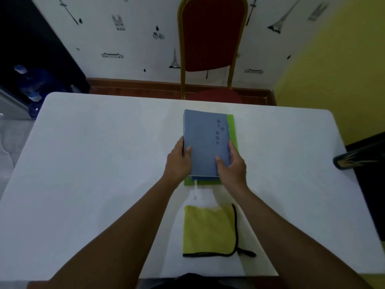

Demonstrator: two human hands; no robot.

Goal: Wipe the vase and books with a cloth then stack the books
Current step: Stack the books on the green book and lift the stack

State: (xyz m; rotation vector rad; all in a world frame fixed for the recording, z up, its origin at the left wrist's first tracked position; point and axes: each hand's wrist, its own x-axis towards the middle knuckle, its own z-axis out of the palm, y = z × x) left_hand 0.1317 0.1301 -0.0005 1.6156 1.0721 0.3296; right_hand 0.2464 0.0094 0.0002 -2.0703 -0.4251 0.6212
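A grey-blue book (205, 138) lies on top of a stack at the middle of the white table (93, 163). Under it a brighter blue book (206, 178) shows as a thin strip, and a green book (233, 130) sticks out at the right and near edges. My left hand (179, 161) grips the top book's left edge. My right hand (231, 165) grips its right edge, thumb on the cover. A folded yellow cloth (209, 228) with black trim lies nearer me, untouched. A dark vase (354, 160) lies on its side at the table's right edge.
A red chair (212, 38) with a gold frame stands beyond the table's far edge against a patterned wall. Blue water bottles (31, 86) sit on the floor at the far left. A white bookmark ribbon (195, 189) trails from the stack toward the cloth.
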